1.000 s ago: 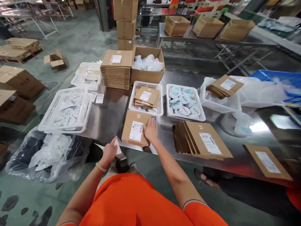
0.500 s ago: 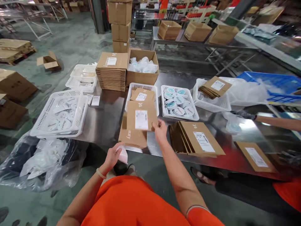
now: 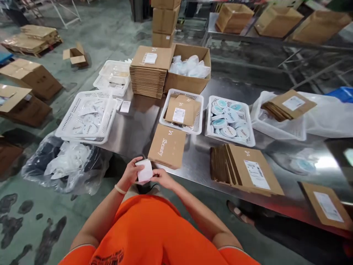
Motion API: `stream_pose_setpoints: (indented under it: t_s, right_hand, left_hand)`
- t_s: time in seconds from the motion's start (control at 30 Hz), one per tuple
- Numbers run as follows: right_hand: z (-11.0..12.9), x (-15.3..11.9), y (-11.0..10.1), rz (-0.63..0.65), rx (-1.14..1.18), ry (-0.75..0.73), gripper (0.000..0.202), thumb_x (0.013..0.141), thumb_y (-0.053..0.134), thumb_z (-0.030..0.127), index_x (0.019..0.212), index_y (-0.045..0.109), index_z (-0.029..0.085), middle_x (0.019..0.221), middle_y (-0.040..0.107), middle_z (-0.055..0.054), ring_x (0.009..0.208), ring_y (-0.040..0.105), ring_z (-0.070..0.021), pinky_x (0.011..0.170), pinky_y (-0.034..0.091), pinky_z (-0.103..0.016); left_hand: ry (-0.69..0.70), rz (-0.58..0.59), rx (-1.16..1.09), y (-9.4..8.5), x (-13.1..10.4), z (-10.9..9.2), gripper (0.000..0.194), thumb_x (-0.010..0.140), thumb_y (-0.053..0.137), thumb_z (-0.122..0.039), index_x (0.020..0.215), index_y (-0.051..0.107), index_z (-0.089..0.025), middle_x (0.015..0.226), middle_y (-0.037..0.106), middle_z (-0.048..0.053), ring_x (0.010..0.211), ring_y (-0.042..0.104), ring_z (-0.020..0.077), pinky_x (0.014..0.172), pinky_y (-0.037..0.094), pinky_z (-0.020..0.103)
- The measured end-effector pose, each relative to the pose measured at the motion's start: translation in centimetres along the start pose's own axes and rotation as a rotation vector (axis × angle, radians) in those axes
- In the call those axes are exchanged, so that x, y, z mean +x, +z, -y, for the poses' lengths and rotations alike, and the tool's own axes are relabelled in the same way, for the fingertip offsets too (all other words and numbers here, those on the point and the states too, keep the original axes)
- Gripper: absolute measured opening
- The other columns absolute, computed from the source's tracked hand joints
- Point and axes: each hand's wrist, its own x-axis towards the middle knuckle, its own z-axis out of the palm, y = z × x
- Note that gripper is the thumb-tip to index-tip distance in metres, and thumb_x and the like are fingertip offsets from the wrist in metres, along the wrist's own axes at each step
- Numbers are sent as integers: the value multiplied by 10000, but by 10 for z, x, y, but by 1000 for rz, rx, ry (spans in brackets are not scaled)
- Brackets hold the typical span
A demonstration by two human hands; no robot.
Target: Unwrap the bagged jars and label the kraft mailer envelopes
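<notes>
The left hand (image 3: 131,173) is partly closed, its thumb and fingers gripping the left side of the pale paper (image 3: 145,171); the right hand (image 3: 163,179) pinches the paper's right edge between nearly closed fingertips; the paper lies between the two hands, just off the near edge of the counter (image 3: 124,127), in front of the orange shirt (image 3: 143,228).

Just beyond the right hand, a flat cardboard box (image 3: 173,149) marked "beauty" rests near the counter's edge; behind it, the middle basket (image 3: 200,123) holds labelled mailers (image 3: 179,115); to its right, another white basket (image 3: 207,127) is filled with round white-and-teal items (image 3: 231,116); labelled cardboard packages (image 3: 248,169) lean in an overlapping row nearer the edge.

At the left, a slatted white basket (image 3: 66,117) contains white packets (image 3: 89,118); two small cards (image 3: 125,106) lie beside it; farther back, a tall cardboard stack (image 3: 147,81) stands beside an open carton (image 3: 183,84) containing clear plastic bags (image 3: 190,67); a plastic-lined container (image 3: 92,176) sits below the counter's left end.
</notes>
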Motion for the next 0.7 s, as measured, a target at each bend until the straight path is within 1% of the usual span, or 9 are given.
stream_pose_setpoints:
  t_s: [0.1, 0.17, 0.2, 0.27, 0.3, 0.4, 0.47, 0.6, 0.7]
  right_hand:
    - [-12, 7, 10, -209, 120, -13, 310, 761, 711, 451, 631, 545, 223, 615, 545, 34, 623, 502, -152, 640, 429, -288]
    - [-13, 12, 9, -410, 142, -16, 329, 758, 692, 465, 648, 477, 241, 596, 473, 59, 594, 452, -136, 610, 409, -266]
    - [-12, 14, 8, -490, 148, -10, 309, 746, 687, 464, 682, 475, 248, 602, 460, 67, 587, 443, -133, 599, 404, -259]
    - [-10, 15, 6, -567, 161, 2, 257, 724, 680, 449, 797, 531, 253, 626, 477, 76, 583, 452, -133, 592, 408, -255]
    - [-9, 14, 5, -573, 165, 4, 259, 720, 675, 442, 856, 562, 252, 629, 487, 77, 578, 459, -135, 589, 409, -257]
    - [-7, 7, 3, -548, 179, 0, 265, 719, 698, 442, 876, 640, 236, 593, 512, 69, 558, 474, -142, 573, 409, -269]
    - [-7, 2, 1, -528, 211, 13, 265, 691, 756, 443, 824, 683, 225, 592, 578, 48, 557, 511, -148, 566, 431, -278]
    - [-8, -5, -5, -573, 246, 58, 265, 604, 824, 398, 772, 740, 212, 600, 638, 44, 547, 558, -147, 563, 467, -279]
    - [-11, -9, -5, -630, 206, 70, 198, 603, 798, 359, 726, 758, 209, 602, 661, 20, 540, 560, -155, 572, 468, -293]
  left_hand:
    - [-78, -143, -30, 1, 8, 5, 689, 707, 912, -395, 1281, 621, -151, 787, 737, 27, 665, 679, 171, 681, 558, 304]
    - [-87, -128, -19, 2, 8, 12, 722, 862, 765, -527, 1440, 529, -163, 774, 730, 21, 669, 685, 177, 674, 555, 303]
    - [-74, -79, 10, 2, 6, 16, 788, 877, 738, -564, 1511, 472, -179, 786, 736, 17, 685, 694, 182, 681, 559, 306]
    - [-31, 50, 109, 3, 2, 22, 938, 763, 855, -534, 1547, 464, -199, 822, 758, 13, 715, 704, 187, 703, 567, 311]
    - [-3, 99, 162, 3, 0, 24, 954, 662, 933, -462, 1488, 547, -182, 832, 768, 18, 723, 704, 183, 713, 566, 305]
    - [27, 132, 270, 7, -3, 27, 671, 482, 991, -281, 1093, 781, -99, 815, 785, 55, 713, 693, 176, 715, 547, 288]
    - [26, 95, 300, 11, -2, 27, 528, 492, 970, -256, 966, 812, -84, 803, 791, 71, 715, 696, 187, 720, 545, 300]
    - [57, 60, 346, 20, 1, 27, 536, 482, 959, -194, 989, 833, -78, 832, 809, 78, 736, 707, 203, 734, 557, 317]
    - [69, 64, 398, 24, 3, 29, 537, 478, 962, -169, 991, 836, -69, 799, 804, 73, 708, 706, 200, 703, 555, 309]
